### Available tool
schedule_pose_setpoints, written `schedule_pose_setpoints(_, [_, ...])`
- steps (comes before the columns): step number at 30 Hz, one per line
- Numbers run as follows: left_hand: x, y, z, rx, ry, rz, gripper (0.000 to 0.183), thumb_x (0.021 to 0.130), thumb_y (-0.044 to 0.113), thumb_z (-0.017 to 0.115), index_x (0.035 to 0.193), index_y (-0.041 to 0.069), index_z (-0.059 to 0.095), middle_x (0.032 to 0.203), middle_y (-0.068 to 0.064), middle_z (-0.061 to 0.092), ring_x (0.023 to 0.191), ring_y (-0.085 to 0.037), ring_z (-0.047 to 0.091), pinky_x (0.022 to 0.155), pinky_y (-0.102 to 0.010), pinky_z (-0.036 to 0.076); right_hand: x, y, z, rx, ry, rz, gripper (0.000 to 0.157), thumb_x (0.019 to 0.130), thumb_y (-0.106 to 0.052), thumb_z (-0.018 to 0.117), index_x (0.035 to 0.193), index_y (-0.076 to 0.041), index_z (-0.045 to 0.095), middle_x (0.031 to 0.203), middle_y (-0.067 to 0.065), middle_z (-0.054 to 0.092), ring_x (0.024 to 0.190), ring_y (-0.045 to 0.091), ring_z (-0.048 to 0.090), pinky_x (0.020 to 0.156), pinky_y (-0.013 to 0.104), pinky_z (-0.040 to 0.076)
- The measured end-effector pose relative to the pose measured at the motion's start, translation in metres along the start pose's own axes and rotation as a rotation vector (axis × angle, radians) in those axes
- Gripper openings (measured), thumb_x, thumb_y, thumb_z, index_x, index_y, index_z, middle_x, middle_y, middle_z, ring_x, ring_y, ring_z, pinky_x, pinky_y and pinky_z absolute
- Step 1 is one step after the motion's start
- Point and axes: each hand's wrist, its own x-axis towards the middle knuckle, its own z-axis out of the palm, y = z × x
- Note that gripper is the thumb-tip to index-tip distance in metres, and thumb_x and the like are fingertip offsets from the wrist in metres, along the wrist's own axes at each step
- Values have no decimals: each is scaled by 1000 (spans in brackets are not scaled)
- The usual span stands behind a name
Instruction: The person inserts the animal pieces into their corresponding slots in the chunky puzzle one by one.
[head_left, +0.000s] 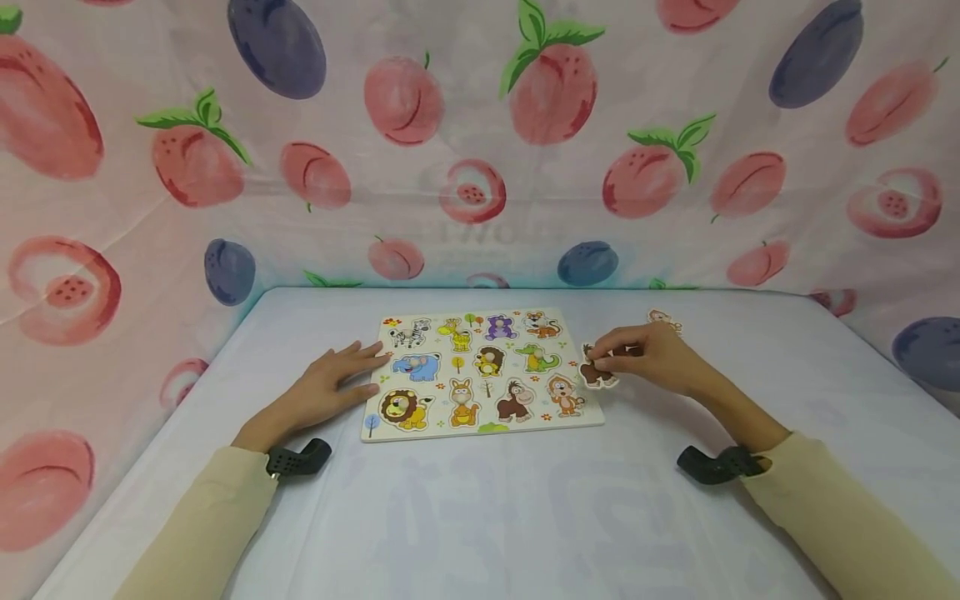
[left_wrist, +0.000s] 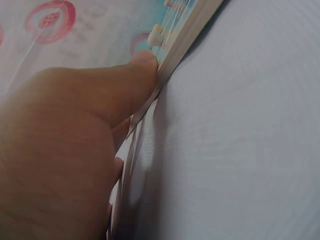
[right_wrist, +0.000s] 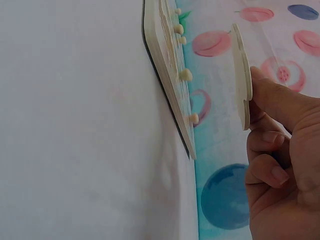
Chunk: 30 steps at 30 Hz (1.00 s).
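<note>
A wooden animal puzzle board point(head_left: 487, 432) lies on the white table between the hands, with knobbed pieces such as the lion point(head_left: 403, 408), elephant point(head_left: 417, 367) and crocodile point(head_left: 540, 359) in it. My right hand point(head_left: 648, 354) pinches a brown gorilla puzzle piece point(head_left: 597, 375) just off the board's right edge. From the right wrist, that piece shows edge-on, raised above the tabletop. My left hand point(head_left: 330, 385) rests at the board's left edge, fingers extended and the thumb point(left_wrist: 142, 65) touching the side. A gorilla picture point(head_left: 515, 402) without a knob shows in the board's bottom row.
Behind the right hand, a monkey piece point(head_left: 663, 317) lies on the table, partly hidden. A fruit-patterned cloth point(head_left: 480, 108) hangs along the back and left of the table. Each wrist wears a black camera mount point(head_left: 716, 465).
</note>
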Motion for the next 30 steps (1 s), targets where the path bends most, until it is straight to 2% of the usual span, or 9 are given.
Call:
schedule_pose_setpoints(11, [0, 0, 0, -7, -5, -3, 55, 94, 39, 58, 142, 13, 49, 151, -8, 35, 142, -36, 17, 113, -57, 5, 13, -5, 22, 47, -25, -33, 12, 85, -16, 75, 96, -19, 76, 98, -1, 70, 86, 20, 62, 65, 26, 53])
schedule_pose_setpoints(19, [0, -2, 1, -6, -5, 1, 55, 94, 39, 58, 142, 13, 49, 151, -9, 35, 142, -36, 17, 113, -58, 5, 20, -13, 35, 65, -40, -32, 12, 84, -15, 75, 96, -15, 76, 96, 1, 71, 86, 20, 62, 65, 24, 51])
schedule_pose_setpoints(27, [1, -3, 2, 8, -4, 9, 55, 94, 38, 59, 141, 13, 49, 151, -9, 35, 142, -37, 17, 113, -58, 6, 25, -20, 49, 41, -47, 1, 14, 85, -4, 72, 98, -7, 75, 96, 3, 71, 79, 19, 59, 60, 21, 47])
schedule_pose_setpoints(30, [1, -3, 2, 8, -4, 5, 55, 94, 38, 59, 142, 13, 49, 151, -9, 35, 142, -37, 17, 113, -58, 6, 26, -23, 54, 42, -58, 2, 13, 85, -8, 73, 98, -10, 76, 96, 1, 71, 80, 18, 58, 60, 22, 46])
